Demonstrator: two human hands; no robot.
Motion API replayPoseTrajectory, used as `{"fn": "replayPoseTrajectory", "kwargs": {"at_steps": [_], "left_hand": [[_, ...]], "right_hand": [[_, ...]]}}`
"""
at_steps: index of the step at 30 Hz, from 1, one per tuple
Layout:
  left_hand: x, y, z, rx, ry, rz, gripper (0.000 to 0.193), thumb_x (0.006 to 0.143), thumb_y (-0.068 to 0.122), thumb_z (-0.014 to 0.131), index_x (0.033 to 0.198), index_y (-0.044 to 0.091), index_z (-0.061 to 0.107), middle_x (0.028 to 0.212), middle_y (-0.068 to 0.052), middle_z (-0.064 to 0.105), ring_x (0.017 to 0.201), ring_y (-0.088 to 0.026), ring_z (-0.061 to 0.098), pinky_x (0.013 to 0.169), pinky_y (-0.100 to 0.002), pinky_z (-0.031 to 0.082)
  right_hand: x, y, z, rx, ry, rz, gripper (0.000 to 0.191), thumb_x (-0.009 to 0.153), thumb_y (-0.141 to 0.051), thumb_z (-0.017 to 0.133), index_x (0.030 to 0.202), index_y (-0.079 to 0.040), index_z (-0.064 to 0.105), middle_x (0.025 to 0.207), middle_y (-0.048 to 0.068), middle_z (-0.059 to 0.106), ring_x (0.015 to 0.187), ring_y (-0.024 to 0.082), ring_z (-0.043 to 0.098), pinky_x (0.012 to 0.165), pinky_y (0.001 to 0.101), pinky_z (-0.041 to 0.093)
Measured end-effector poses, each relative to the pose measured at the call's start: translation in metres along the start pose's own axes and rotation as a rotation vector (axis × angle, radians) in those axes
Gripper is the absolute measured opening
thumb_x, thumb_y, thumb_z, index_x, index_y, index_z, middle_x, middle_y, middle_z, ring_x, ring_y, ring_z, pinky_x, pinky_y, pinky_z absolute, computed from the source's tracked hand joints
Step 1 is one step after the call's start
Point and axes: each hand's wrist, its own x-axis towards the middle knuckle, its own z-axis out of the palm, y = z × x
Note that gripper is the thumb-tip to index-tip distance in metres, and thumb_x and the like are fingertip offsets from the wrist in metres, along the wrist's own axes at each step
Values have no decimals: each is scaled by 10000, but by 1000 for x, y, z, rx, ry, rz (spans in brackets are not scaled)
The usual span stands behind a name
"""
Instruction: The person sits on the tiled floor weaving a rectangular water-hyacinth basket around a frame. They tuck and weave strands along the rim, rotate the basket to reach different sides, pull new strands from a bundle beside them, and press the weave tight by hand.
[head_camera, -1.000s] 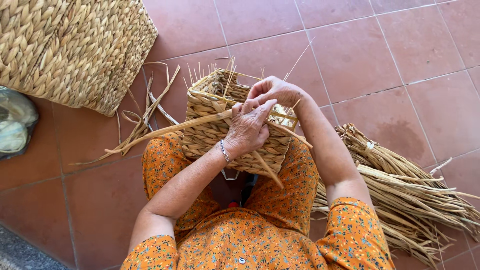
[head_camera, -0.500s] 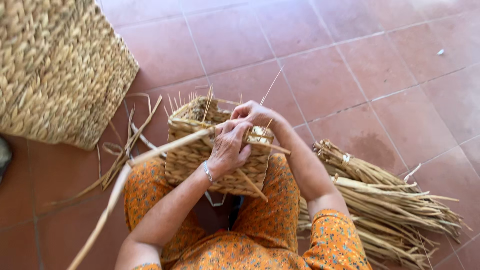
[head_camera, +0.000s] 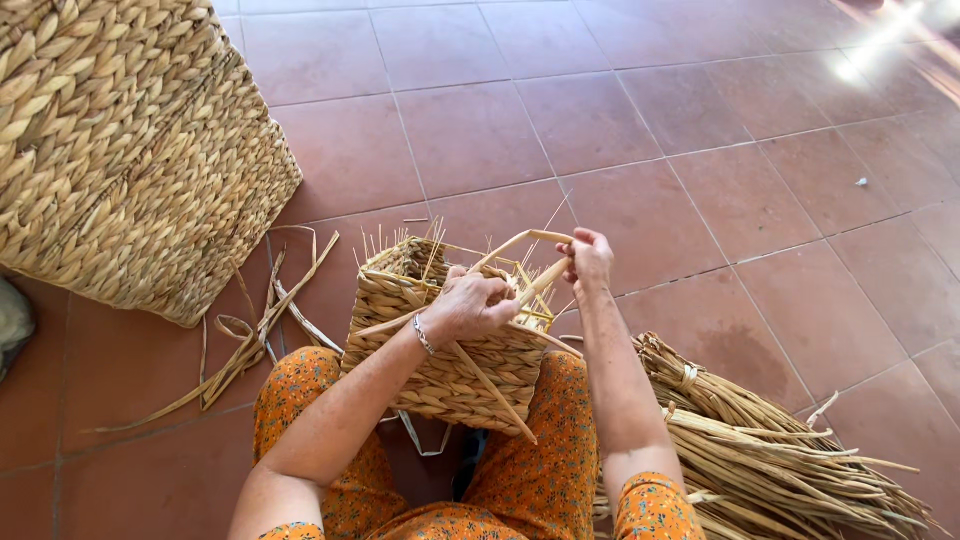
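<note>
A small, partly woven straw basket (head_camera: 440, 365) rests on my lap between my knees, with loose stalk ends sticking up from its rim. My left hand (head_camera: 472, 305) presses on the basket's top edge and grips strands there. My right hand (head_camera: 588, 256) pinches a flat straw strand (head_camera: 520, 243) that loops in an arc from the rim up to my fingers. I wear an orange flowered garment (head_camera: 520, 480) and a thin bracelet on my left wrist.
A large finished woven basket (head_camera: 120, 150) stands at the upper left on the red tile floor (head_camera: 640, 130). Loose straw strips (head_camera: 250, 340) lie left of my knee. A bundle of dried stalks (head_camera: 770, 460) lies at my right.
The long strand that stretched out to the lower left has been drawn in and now loops over the rim. My right hand has moved off the basket to the right, holding the strand.
</note>
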Motion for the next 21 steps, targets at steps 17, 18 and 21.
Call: {"fn": "replayPoseTrajectory", "kwargs": {"at_steps": [17, 18, 21], "left_hand": [[39, -20, 16, -40, -344, 78, 173, 764, 160, 777, 918, 104, 832, 735, -71, 751, 631, -144, 657, 643, -311, 546], [37, -20, 16, -86, -368, 9, 186, 758, 130, 762, 931, 103, 826, 729, -66, 754, 631, -137, 657, 631, -312, 552], [34, -17, 15, -170, -395, -17, 227, 745, 62, 739, 955, 87, 822, 731, -58, 764, 645, -112, 647, 628, -309, 551]], "right_hand": [[-49, -11, -130, -564, 158, -155, 384, 1056, -363, 650, 897, -20, 718, 706, 104, 711, 518, 152, 661, 448, 294, 538], [-63, -15, -132, -745, 183, -212, 391, 1034, -371, 675, 886, -12, 729, 698, 108, 713, 519, 147, 663, 468, 287, 538], [-106, -28, -114, -767, 144, -581, 255, 1046, -237, 692, 975, -1, 757, 791, 111, 755, 607, 148, 684, 536, 286, 536]]}}
